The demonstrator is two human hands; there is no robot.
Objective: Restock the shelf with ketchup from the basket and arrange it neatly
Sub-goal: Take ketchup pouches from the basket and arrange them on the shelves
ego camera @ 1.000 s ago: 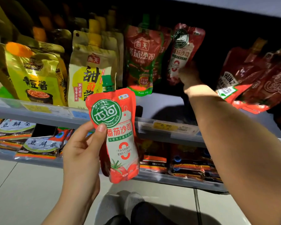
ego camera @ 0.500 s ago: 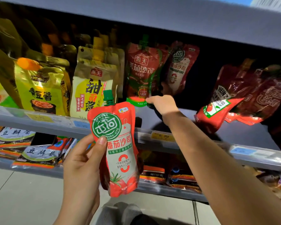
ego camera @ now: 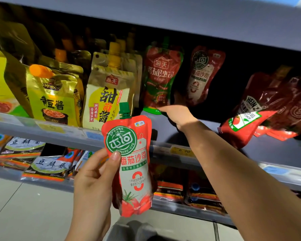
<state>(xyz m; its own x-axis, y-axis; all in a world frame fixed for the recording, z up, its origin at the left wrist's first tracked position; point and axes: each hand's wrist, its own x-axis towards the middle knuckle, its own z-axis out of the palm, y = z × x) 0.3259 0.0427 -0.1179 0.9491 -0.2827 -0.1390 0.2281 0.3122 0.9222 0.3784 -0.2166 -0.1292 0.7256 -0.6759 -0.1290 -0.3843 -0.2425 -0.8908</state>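
Observation:
My left hand (ego camera: 94, 181) grips a red ketchup pouch (ego camera: 134, 164) with a green cap and a round green logo, upright in front of the shelf rail (ego camera: 165, 150). My right hand (ego camera: 176, 114) reaches onto the shelf. It is at the foot of a red-and-green ketchup pouch (ego camera: 161, 75), between that pouch and a matching green-logo pouch (ego camera: 202, 75) standing at the back. Its fingers are in shadow. Heinz ketchup pouches (ego camera: 247, 117) lean over at the right.
Yellow and beige sauce pouches (ego camera: 108, 94) fill the shelf's left half. A dark gap lies between the back pouch and the Heinz pile. The lower shelf (ego camera: 42, 181) holds flat packets and a phone (ego camera: 53, 150). Grey floor tiles and my shoes (ego camera: 137, 230) are below.
My right hand let go of the green-logo pouch at the back, which now stands there, and dropped to the shelf floor beside the red-and-green pouch. My left hand keeps its pouch.

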